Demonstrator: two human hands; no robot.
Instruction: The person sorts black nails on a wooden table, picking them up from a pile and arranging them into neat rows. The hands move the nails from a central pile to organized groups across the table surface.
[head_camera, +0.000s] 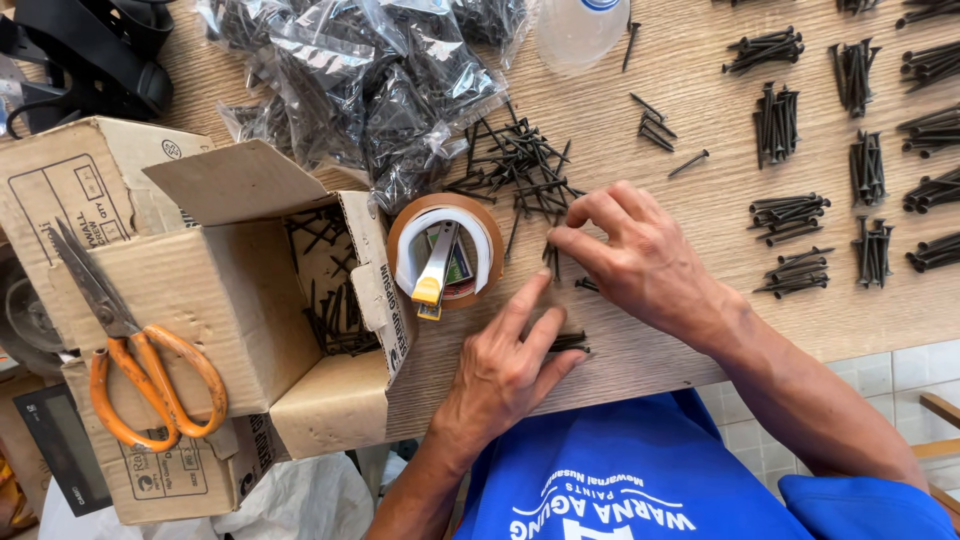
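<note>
**Black screws being gathered by hand on a wooden tabletop**

Left hand (510, 365): lies flat near the table's edge, fingers closed over a small bundle of black screws (572, 343) whose ends stick out past the fingertips.

Right hand (640, 255): fingertips pinched together at the loose screw pile (520, 170); it seems to nip one or two screws, though the fingers hide the contact.

Roll of brown tape (445, 250): just left of both hands, with a yellow-handled cutter standing in its core.

Counted screw bundles (790, 215): set in rows on the wooden table (700, 100), well apart to the right.

Clear bags of screws (380, 70): heaped beyond the loose pile.

Open cardboard box (240, 300): at the left, more screws inside.

Orange-handled scissors (140, 350): resting on the box's flap.
</note>
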